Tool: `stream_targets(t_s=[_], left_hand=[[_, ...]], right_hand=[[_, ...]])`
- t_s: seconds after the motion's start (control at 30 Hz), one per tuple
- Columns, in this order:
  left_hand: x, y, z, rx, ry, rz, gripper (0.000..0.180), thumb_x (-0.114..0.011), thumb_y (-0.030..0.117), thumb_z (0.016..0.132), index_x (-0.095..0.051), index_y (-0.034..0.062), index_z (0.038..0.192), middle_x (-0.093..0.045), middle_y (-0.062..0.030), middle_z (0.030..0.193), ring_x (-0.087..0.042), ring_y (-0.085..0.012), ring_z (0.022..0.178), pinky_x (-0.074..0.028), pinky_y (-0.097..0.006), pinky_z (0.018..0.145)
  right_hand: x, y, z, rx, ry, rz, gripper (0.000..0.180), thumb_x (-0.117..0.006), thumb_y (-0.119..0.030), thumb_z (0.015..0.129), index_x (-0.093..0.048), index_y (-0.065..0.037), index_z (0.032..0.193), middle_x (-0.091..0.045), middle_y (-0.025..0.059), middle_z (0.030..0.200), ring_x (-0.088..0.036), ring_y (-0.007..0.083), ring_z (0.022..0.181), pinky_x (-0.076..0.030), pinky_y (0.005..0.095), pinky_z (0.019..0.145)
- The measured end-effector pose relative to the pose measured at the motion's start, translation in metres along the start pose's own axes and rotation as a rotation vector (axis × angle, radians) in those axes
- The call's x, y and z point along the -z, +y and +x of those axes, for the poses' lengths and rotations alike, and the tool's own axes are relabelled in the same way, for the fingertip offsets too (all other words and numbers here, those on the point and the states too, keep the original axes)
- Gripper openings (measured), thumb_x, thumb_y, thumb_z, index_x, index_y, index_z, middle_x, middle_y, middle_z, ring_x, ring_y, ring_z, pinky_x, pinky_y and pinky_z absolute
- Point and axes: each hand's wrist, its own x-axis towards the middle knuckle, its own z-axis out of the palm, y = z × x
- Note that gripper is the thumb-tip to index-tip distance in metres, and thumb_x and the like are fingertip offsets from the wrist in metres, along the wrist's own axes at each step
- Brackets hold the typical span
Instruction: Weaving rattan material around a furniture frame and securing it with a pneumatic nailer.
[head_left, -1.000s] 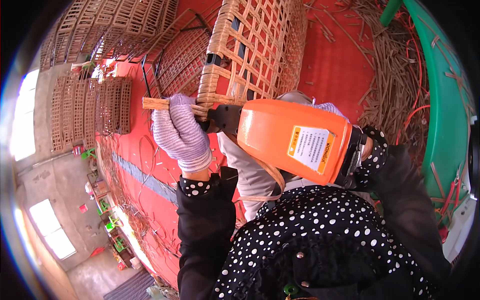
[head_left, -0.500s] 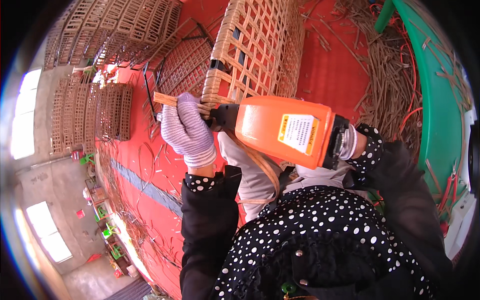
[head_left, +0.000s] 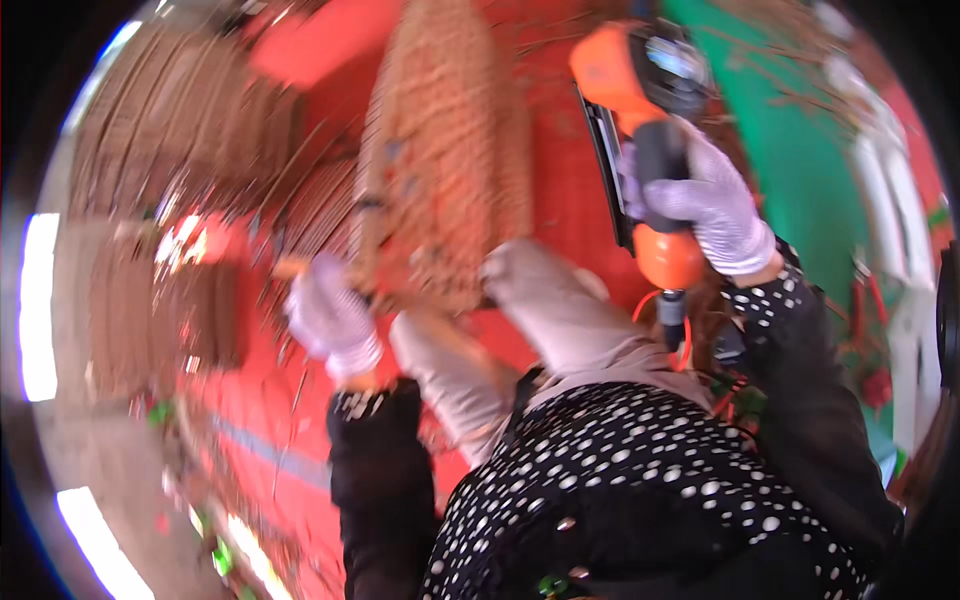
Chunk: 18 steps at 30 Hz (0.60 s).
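My right hand [head_left: 712, 205], in a pale striped glove, is wrapped round the black handle of an orange and black staple gun [head_left: 605, 80]. The tool is raised at the right, apart from the woven frame, and its long black magazine [head_left: 607, 170] points toward the frame. My left hand [head_left: 332, 312], gloved too and blurred by motion, is closed at the frame's near left corner on a flat tan weaving strip [head_left: 290, 268], whose end pokes out past the fingers. The woven rattan-like frame [head_left: 440, 150] stands before my knees, its weave smeared.
Stacks of brown woven panels [head_left: 180, 130] stand at the far left. Under everything spreads a red floor covering [head_left: 250, 385] with loose strips on it. A green table [head_left: 800, 190] is at the right, with red-handled pliers [head_left: 868, 300] near its edge. An orange hose [head_left: 640, 305] hangs by my right side.
My right hand has lifted the staple gun away from the frame's corner, up and to the right. The view has shifted. My left hand is still at the corner, holding the strip.
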Motion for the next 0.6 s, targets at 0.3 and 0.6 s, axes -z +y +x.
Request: stream_targets(t_s=[0.3, 0.6], left_hand=[[0.033, 0.028, -0.006, 0.147, -0.219, -0.316, 0.018, -0.062, 0.012, 0.080, -0.057, -0.0014, 0.090, -0.057, -0.0124, 0.086, -0.054, -0.0236, 0.075, -0.044, -0.036, 0.065], [0.026, 0.035, -0.015, -0.238, -0.266, 0.063, 0.026, -0.051, 0.011, 0.086, -0.059, 0.0056, 0.110, -0.049, -0.0160, 0.124, -0.049, -0.0356, 0.107, -0.037, -0.044, 0.093]], right_hand=[[0.118, -0.040, -0.029, -0.276, 0.669, -1.367, 0.082, -0.069, -0.018, 0.065, -0.028, 0.002, 0.132, -0.057, 0.0219, 0.100, -0.060, 0.0310, 0.080, -0.047, 0.0378, 0.072], [0.256, -0.014, -0.029, -0.426, 0.792, -1.538, 0.057, -0.057, -0.045, 0.074, -0.053, -0.001, 0.110, -0.061, 0.0206, 0.098, -0.058, 0.0346, 0.095, -0.044, 0.0405, 0.083]])
